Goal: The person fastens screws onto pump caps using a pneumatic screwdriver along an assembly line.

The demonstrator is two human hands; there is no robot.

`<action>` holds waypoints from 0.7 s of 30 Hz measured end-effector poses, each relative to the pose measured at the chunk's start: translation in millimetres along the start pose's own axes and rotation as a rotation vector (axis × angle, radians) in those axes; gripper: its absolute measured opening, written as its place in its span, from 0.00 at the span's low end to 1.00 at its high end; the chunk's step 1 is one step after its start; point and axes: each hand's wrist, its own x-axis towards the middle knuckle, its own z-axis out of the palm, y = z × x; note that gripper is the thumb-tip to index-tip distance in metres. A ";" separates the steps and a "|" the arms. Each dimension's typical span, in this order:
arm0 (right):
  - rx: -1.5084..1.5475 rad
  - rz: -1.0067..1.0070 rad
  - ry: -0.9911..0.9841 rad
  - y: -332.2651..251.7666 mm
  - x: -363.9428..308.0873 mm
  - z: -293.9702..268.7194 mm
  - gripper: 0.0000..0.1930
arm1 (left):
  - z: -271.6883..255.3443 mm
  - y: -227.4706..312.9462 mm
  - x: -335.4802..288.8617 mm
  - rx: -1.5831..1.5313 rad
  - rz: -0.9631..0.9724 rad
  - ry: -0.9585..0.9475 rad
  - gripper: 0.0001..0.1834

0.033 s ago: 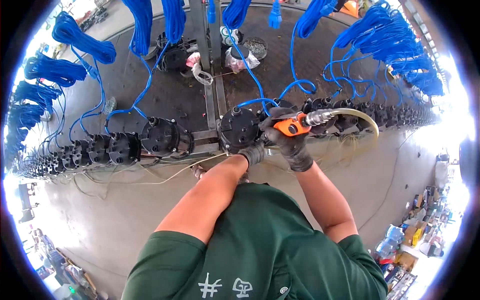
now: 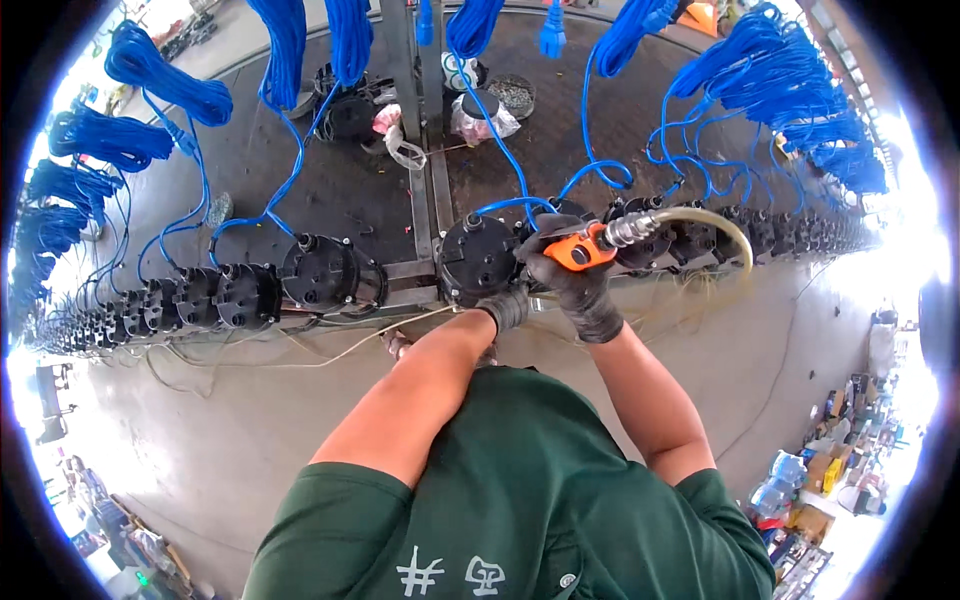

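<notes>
From the head camera, your right hand (image 2: 580,290), in a dark grey work glove, is wrapped tight around the orange-bodied pneumatic hand tool (image 2: 578,250), fingers closed over its grip. The tool sits just right of the picture's centre, above the rail, with its metal coupling (image 2: 632,230) pointing right and a pale yellowish air hose (image 2: 715,222) arching out from it and curving down toward the floor side.

Your left hand (image 2: 508,305), also gloved in dark grey, sits low against the round black plastic pump housing (image 2: 478,258) right at the middle of the row. The fingers are curled at its lower edge and touching it, but you cannot tell from here whether they truly clamp it or merely steady it. The tool's working end lies just beside that housing's right edge, where a coiled blue cable (image 2: 520,205) enters the housing's top.

The housing rests on a long grey metal rail (image 2: 400,272) that crosses the view, with more black round housings (image 2: 320,272) lined along it to both sides. Bundles of blue cable (image 2: 165,85) hang in loops above the row. A dark work surface (image 2: 330,190) lies beyond the rail, and a bare concrete floor (image 2: 200,430) lies near your green shirt (image 2: 520,500).
</notes>
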 end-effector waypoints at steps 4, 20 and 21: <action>0.032 0.160 -0.222 -34.6 4.1 13.1 0.26 | -3.6 2.1 1.6 0.126 0.016 -0.033 0.17; -0.088 0.114 -0.163 -29.4 5.0 35.1 0.22 | -12.4 5.4 -5.2 0.375 0.101 -0.098 0.16; -0.089 0.114 -0.167 -36.5 5.9 37.1 0.22 | -13.1 5.0 -5.9 0.382 0.106 -0.100 0.16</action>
